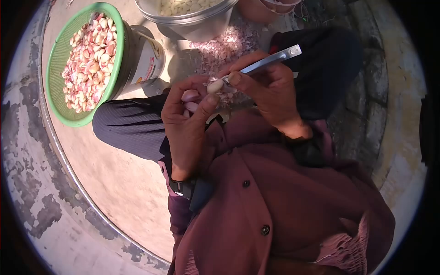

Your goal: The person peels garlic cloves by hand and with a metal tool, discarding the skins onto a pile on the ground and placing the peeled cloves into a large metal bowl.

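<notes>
My left hand (185,121) is closed around several garlic cloves. One pale, peeled-looking clove (215,86) is pinched at its fingertips, and pinkish unpeeled cloves (191,96) rest in the palm. My right hand (277,91) grips a small knife (272,59) with a silver metal handle that points up and to the right. The knife's working end meets the pale clove near my right thumb; most of the blade is hidden by the fingers. Both hands are close together above my lap.
A green basket (120,55) of unpeeled garlic cloves leans on a white bucket (149,59) at left. At the top, a metal basin (192,20) holds peeled cloves, beside a reddish-brown bowl (261,13). Garlic skins (229,43) lie heaped on the ground beyond my hands.
</notes>
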The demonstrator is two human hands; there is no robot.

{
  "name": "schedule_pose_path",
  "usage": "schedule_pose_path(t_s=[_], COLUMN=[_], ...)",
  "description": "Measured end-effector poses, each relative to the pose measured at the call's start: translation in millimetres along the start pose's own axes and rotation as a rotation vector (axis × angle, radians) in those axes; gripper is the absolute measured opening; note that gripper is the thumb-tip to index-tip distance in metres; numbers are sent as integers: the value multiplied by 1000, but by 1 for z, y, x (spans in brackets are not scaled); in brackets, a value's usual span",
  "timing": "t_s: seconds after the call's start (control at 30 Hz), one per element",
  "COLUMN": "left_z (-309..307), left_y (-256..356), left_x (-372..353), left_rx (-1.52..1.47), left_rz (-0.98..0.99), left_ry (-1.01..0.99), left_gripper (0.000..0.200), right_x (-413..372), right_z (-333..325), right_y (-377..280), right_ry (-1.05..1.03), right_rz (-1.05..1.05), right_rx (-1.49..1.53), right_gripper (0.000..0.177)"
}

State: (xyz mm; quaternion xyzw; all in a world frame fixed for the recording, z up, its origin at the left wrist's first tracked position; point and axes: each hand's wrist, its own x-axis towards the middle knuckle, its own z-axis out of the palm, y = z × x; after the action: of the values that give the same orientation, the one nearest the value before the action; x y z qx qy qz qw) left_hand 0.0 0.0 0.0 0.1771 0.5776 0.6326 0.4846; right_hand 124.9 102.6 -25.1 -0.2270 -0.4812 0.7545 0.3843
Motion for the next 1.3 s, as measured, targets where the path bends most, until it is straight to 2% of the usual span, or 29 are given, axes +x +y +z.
schedule_pose_path(t_s=[0.07, 0.2, 0.27, 0.3, 0.37, 0.4, 0.47, 0.5, 0.57, 0.6, 0.67, 0.7, 0.77, 0.9, 1.1, 1.3], left_z=[12, 10, 10, 4, -11, -11, -10, -10, -13, -14, -14, -11, -4, 2, 13, 7], left_y=[1, 1, 4, 0, -11, -11, -11, -12, -16, -17, -19, -19, -21, -24, -26, -25], left_x=[1, -2, -3, -1, 5, 7, 9, 10, 10, 9, 10, 11, 12, 11, 6, 7], left_rx=[253, 217, -65, -67, -417, -414, -558, -560, -615, -615, -515, -514, -486, -426, -423, -475], left_rz=[155, 91, -102, -101, -177, -175, -284, -281, -301, -300, -260, -261, -285, -229, -173, -173], left_ry=[34, 47, 56, 58, -47, -45, 9, 10, 21, 29, 11, 8, 39, -5, 50, -67], left_gripper=[13, 10, 12, 12, 17, 17, 21, 21, 20, 20, 17, 17, 14, 13, 12, 10], right_x=[1, 0, 2, 4, 12, 14, 11, 7, -4, -4, -4, -5, -10, -12, -12, -11], right_z=[3, -1, -4, -9, -22, -27, -39, -44, -49, -46, -36, -33, -27, -10, -7, -7], right_y=[-5, 0, -1, 1, 9, 17, 36, 46, 61, 56, 35, 31, 28, 16, 14, 10], right_ry=[-5, -28, -5, -7, -40, -42, -130, -133, -70, -74, 69, 72, -37, -25, -23, -40], right_rz=[4, 21, 94, 95, 209, 209, 294, 293, 73, 77, 214, 211, 27, -7, -44, 41], right_rx=[20, -115, -23, -24, 268, 271, -96, -97, -394, -391, -118, -118, -33, 21, -22, 118], right_gripper=[13, 11, 11, 11, 12, 12, 14, 14, 15, 15, 19, 19, 22, 23, 21, 17])
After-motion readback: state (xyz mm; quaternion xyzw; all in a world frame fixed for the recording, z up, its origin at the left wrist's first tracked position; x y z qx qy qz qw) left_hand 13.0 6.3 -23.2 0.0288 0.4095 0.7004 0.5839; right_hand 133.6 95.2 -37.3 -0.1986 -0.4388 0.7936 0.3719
